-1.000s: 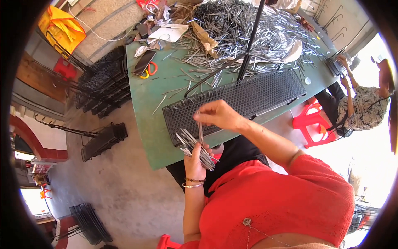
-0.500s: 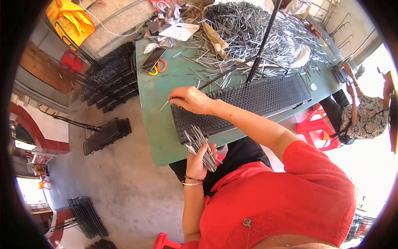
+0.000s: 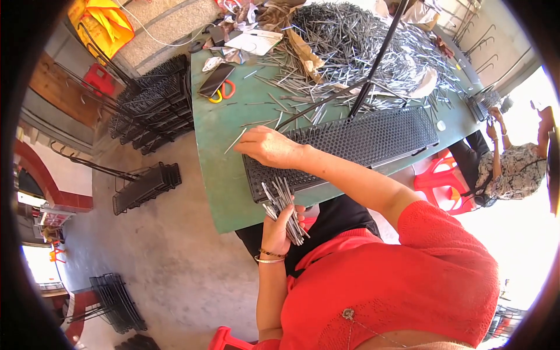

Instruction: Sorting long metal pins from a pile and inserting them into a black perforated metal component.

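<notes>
My left hand [image 3: 279,228] is closed around a bundle of thin grey metal rods [image 3: 281,201], just off the table's front edge. The rods fan out at the top and poke past my fingers below. Over the left end of a black perforated tray [image 3: 356,140], my right hand [image 3: 269,147] is closed with its fingertips pinched together. A single thin rod [image 3: 234,141] sticks out at those fingertips, slanting over the green tabletop; part of the grip is hidden by the hand. Behind the tray spreads a large heap of similar rods [image 3: 344,44].
A black stand [image 3: 367,81] rises behind the tray. Scissors [image 3: 223,92] and a dark phone [image 3: 216,80] lie on the green table [image 3: 213,186] at the far left. Black racks [image 3: 154,102] are stacked beside it. A co-worker [image 3: 513,166] works at the right, near red stools [image 3: 440,181].
The rod at my right fingertips now shows more of its length and stands at a steeper slant. The right hand has shifted slightly; my left hand keeps its bundle in nearly the same place.
</notes>
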Demonstrator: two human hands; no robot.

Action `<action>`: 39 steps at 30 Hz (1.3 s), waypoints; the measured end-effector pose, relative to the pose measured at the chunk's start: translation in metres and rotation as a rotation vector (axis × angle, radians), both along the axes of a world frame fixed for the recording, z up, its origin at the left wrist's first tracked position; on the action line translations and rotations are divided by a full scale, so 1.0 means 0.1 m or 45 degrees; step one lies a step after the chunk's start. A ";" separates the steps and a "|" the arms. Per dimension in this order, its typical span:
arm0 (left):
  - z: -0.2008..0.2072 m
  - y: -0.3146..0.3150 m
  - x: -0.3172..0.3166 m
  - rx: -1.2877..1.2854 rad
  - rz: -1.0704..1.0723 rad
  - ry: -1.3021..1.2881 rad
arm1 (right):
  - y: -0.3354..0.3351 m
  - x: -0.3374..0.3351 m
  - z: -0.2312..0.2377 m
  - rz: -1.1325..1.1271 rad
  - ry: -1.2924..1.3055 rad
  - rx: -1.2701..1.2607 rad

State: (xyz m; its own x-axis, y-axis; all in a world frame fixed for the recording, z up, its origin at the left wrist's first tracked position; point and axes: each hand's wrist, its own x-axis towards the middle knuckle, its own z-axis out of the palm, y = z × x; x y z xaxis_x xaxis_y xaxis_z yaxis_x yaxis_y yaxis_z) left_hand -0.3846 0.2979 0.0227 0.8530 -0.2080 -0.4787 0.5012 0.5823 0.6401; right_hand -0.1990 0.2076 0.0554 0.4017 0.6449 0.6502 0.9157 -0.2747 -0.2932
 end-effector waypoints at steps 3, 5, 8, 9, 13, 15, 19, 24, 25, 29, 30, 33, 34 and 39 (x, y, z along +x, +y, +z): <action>0.00 -0.01 -0.02 0.004 0.020 0.052 | 0.01 -0.04 0.04 -0.005 -0.094 -0.149; 0.01 -0.03 -0.01 0.013 0.005 0.044 | 0.02 -0.02 0.03 -0.089 -0.128 -0.139; 0.02 -0.03 -0.02 0.032 -0.002 0.032 | 0.05 0.01 0.04 -0.114 -0.187 -0.186; 0.02 -0.04 -0.02 0.036 -0.001 0.026 | 0.05 0.00 0.04 -0.113 -0.186 -0.185; 0.03 -0.04 -0.02 0.020 0.011 0.018 | 0.07 -0.02 0.06 -0.137 -0.300 -0.296; 0.03 -0.05 -0.02 0.002 0.042 0.016 | 0.06 -0.02 0.04 -0.169 -0.309 -0.291; 0.02 -0.05 -0.03 0.003 0.039 0.011 | 0.06 -0.05 0.06 -0.183 -0.351 -0.379; 0.05 -0.06 -0.02 -0.013 0.053 -0.006 | -0.02 -0.13 0.16 -0.110 -0.207 -0.249; 0.06 -0.06 -0.03 -0.015 0.052 -0.005 | -0.08 -0.19 0.21 -0.156 -0.043 -0.103; 0.13 -0.04 -0.03 -0.035 0.134 -0.071 | -0.42 -0.48 0.26 -0.164 0.630 -0.058; 0.14 -0.04 -0.01 -0.041 0.154 -0.111 | -0.48 -0.53 0.26 -0.162 0.873 -0.228; 0.17 -0.06 0.02 -0.012 0.127 -0.161 | -0.51 -0.65 0.23 -0.044 1.292 -0.007; 0.19 -0.07 0.03 0.010 0.118 -0.162 | -0.52 -0.64 0.20 -0.048 1.290 -0.005; 0.10 -0.10 0.04 -0.040 0.166 0.044 | -0.52 -0.44 0.15 -0.163 1.334 0.189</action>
